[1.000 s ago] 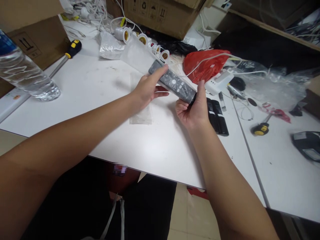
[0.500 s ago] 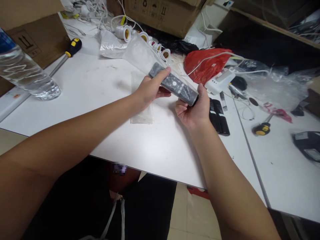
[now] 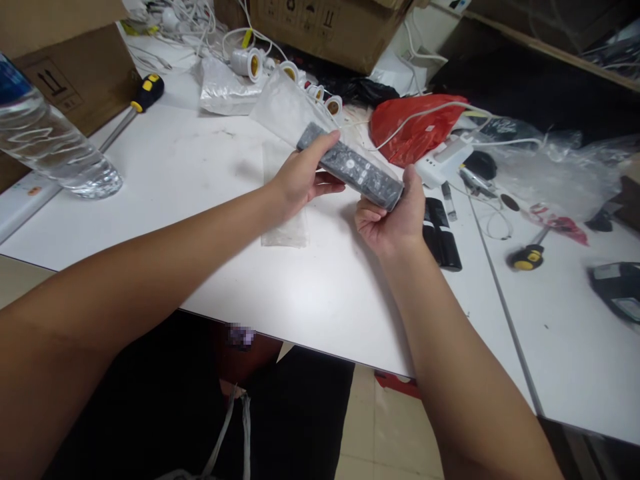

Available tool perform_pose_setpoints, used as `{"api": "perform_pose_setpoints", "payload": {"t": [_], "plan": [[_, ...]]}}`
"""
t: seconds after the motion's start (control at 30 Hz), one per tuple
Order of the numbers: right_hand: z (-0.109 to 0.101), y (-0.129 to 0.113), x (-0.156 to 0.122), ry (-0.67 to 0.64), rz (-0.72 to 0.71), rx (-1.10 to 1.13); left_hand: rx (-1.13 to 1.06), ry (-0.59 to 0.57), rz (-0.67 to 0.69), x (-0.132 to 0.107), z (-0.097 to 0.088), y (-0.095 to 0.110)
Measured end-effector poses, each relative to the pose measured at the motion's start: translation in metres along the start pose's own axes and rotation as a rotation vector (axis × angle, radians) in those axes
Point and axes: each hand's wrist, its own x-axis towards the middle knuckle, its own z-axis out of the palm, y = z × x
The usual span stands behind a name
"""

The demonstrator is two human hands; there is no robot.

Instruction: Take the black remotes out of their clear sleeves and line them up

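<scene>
Both hands hold a dark remote control (image 3: 353, 165) in a clear plastic sleeve, tilted down to the right above the table, with white marks on its face. My left hand (image 3: 305, 170) grips its upper left part, thumb on top and fingers beneath. At the lower right end my right hand (image 3: 393, 217) is closed on it, thumb along the end and fingers curled below. A flat clear plastic bag (image 3: 285, 230) lies on the table under my left hand. Beside my right wrist lie black oblong pieces (image 3: 443, 240) with white bands.
On the left stand a water bottle (image 3: 55, 143) and a screwdriver (image 3: 135, 107). Lamp sockets (image 3: 247, 65), cables and a cardboard box (image 3: 320, 33) line the back. A red bag (image 3: 417, 127), a power strip (image 3: 443, 160) and another screwdriver (image 3: 527, 257) lie to the right.
The remote control's right end has shifted slightly right with my right hand, and more of that end's corner shows. My left hand keeps its grip.
</scene>
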Motion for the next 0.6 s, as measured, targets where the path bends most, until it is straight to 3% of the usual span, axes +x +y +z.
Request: {"api": "perform_pose_setpoints", "payload": {"t": [0.13,0.37,0.6], "plan": [[0.004,0.001,-0.001,0.038,0.006,-0.018,-0.08,-0.015,0.03,0.002,-0.003,-0.002],[0.014,-0.004,-0.01,0.13,0.088,0.144,-0.078,-0.015,0.007,-0.001,0.001,0.003],[0.011,0.0,-0.006,0.164,0.023,0.116,-0.074,-0.03,0.038,0.001,0.0,0.002]]}}
